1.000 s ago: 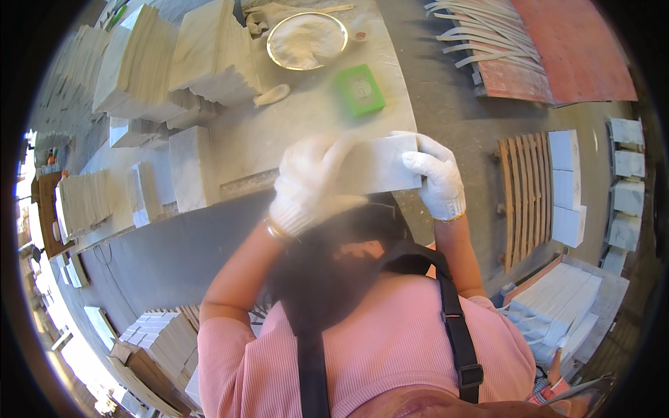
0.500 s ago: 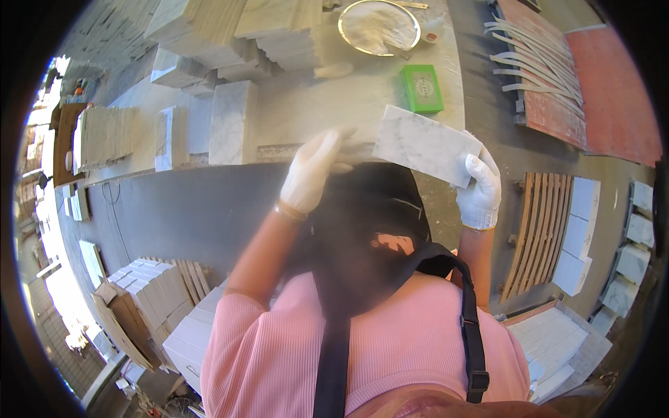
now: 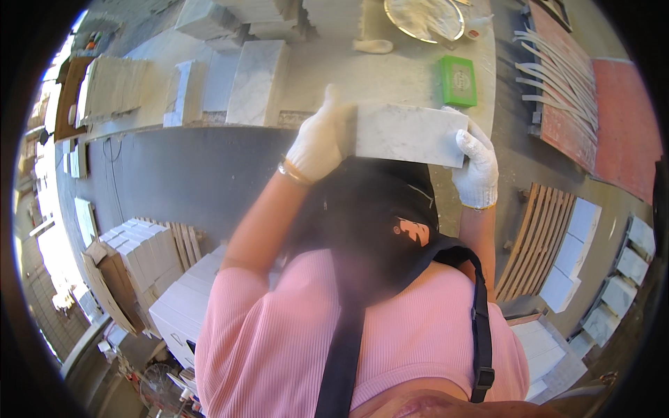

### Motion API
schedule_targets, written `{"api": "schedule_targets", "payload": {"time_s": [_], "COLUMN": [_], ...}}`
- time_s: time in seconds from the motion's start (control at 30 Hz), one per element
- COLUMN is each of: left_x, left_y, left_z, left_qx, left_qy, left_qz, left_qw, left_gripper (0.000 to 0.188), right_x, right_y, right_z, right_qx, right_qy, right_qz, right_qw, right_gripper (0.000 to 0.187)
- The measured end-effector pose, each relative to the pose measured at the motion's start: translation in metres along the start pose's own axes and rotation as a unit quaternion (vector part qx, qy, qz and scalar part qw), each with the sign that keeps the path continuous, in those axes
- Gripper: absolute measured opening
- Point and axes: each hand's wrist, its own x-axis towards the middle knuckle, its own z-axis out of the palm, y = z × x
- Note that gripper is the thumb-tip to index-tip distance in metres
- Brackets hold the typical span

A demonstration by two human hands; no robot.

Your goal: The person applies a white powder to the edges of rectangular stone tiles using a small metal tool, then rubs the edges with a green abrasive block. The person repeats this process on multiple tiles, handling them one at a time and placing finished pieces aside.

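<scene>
Currently, right white-gloved hand (image 3: 477, 161) pinches right end of grey-veined white rectangular stone tile (image 3: 411, 134) near black fabric apron (image 3: 387, 184); left white-gloved hand (image 3: 317, 145) at opposite end, fingers blurred, can't tell grip.

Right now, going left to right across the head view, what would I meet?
Row of upright tiles, standing marble slab, left grip, held marble tile, right grip, slatted wooden pallet.

We're seeing a stone workshop: tiles (image 3: 111, 89) are standing stacked on a dusty bench (image 3: 320, 70), and a wooden pallet (image 3: 534, 240) is lying on the floor (image 3: 512, 164).
</scene>
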Motion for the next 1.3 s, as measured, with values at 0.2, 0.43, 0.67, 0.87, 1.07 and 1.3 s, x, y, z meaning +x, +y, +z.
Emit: {"api": "schedule_targets", "payload": {"time_s": [0.2, 0.43, 0.67, 0.87, 1.07, 1.3], "left_x": [-0.015, -0.033, -0.073, -0.112, -0.11, -0.099], "left_y": [0.017, 0.023, 0.034, 0.047, 0.067, 0.085], "left_z": [0.012, 0.019, 0.004, -0.038, -0.064, -0.054], "left_qx": [-0.182, -0.062, 0.059, -0.017, -0.064, 0.096], "left_qy": [-0.058, -0.077, -0.026, 0.128, 0.171, 0.268], "left_qz": [-0.056, -0.015, 0.1, 0.225, 0.277, 0.278], "left_qw": [0.98, 0.995, 0.993, 0.966, 0.943, 0.917], "left_gripper": [0.069, 0.05, 0.043, 0.043, 0.041, 0.054], "right_x": [0.014, 0.025, 0.037, 0.037, 0.036, 0.03], "right_y": [0.006, 0.012, 0.009, 0.014, 0.027, 0.031], "right_z": [0.003, -0.005, 0.022, 0.025, 0.013, -0.001], "right_qx": [0.038, 0.018, 0.076, 0.058, 0.061, 0.049], "right_qy": [-0.03, -0.037, -0.108, -0.072, -0.083, -0.07], "right_qz": [0.011, 0.028, 0.039, 0.071, 0.074, 0.081], "right_qw": [0.999, 0.999, 0.99, 0.993, 0.992, 0.993], "right_gripper": [0.062, 0.067, 0.066, 0.064, 0.061, 0.061]}}
